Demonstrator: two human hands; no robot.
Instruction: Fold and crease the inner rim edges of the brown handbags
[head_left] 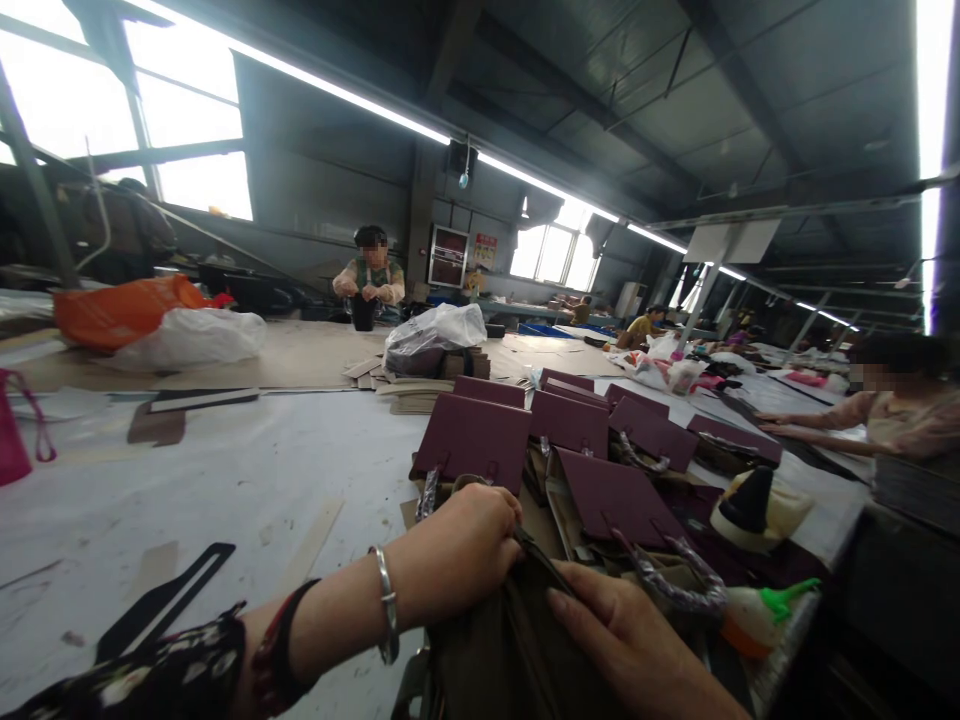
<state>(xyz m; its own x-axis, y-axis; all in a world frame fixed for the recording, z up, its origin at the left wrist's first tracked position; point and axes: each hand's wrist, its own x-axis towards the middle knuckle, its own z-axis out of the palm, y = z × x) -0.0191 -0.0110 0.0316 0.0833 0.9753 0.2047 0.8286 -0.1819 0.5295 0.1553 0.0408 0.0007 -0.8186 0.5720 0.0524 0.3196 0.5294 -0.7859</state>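
Dark olive fabric [510,650] hangs between my hands at the bottom centre. My left hand [480,535] is closed on its upper edge, the fingertips partly hidden behind the knuckles. On the right side of the same edge, my right hand [622,630] pinches the fabric between thumb and fingers. Just beyond my hands stand several maroon bag panels [472,435] with plastic-wrapped handles [697,580].
A bottle with a green nozzle [757,615] and a container with a black cone [754,510] are at right. Black strips [169,600] lie on the white table [300,450]. One person [371,270] works across it, another [900,410] at right.
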